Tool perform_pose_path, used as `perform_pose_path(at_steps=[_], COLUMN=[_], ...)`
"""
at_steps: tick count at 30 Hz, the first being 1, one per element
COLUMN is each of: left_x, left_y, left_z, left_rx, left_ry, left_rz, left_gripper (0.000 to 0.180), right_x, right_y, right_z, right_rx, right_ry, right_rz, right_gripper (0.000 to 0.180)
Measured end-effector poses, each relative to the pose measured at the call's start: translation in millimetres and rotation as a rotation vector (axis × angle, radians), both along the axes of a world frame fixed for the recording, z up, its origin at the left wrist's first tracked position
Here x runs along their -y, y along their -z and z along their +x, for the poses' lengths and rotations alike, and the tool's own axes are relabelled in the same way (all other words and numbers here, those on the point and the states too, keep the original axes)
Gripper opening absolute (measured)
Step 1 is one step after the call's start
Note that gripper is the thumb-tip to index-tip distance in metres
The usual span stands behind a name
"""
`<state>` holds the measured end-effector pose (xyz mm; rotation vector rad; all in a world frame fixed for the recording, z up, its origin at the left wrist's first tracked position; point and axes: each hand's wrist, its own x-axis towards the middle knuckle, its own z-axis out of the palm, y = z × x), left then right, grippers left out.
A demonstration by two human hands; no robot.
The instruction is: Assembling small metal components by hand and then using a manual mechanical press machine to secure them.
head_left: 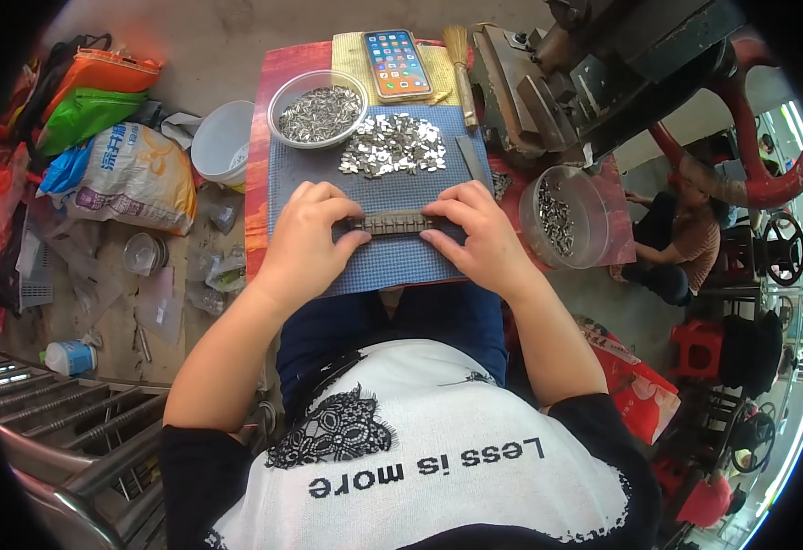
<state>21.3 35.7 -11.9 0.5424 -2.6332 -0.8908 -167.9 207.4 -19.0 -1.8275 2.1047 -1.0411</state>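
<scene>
Fingers of the left hand [308, 240] and right hand [480, 240] pinch together on the ends of a dark narrow row of small metal pieces [390, 223], held over a blue textured mat [383, 261]. Beyond lie a loose silvery pile of metal clips [392, 145], a clear plastic bowl [317, 108] and a smartphone [397, 64].

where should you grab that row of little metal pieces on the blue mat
By its two short ends, one from each side. The row of metal pieces lies flat and runs left to right, and the left hand and right hand already pinch those ends.
</scene>
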Motion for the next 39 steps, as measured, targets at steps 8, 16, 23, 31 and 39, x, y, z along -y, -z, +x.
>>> perform_pose_path(at_steps=[8, 16, 23, 31, 39], left_x=[5, 80, 73, 83, 84], left_y=[5, -39, -43, -22, -42], left_z=[4, -33, -43, -32, -38], left_rx=[-0.087, -0.048, -0.138, -0.187, 0.193], left_ry=[0.009, -0.222, -0.249, -0.255, -0.355], left_rz=[0.048, -0.212, -0.147, -0.246, -0.345], left_gripper=[0.024, 0.035, 0.024, 0.021, 0.039], right_x=[6, -2, -16, -19, -17], right_y=[5, 6, -2, 0, 9], right_z=[3, 3, -7, 3, 6], right_rx=[0.014, 0.061, 0.245, 0.107, 0.309], right_ry=[0.004, 0.014, 0.142, 0.077, 0.173], right_rz=[-0.049, -0.049, -0.071, -0.057, -0.106], right_gripper=[0.024, 0.025, 0.01, 0.01, 0.012])
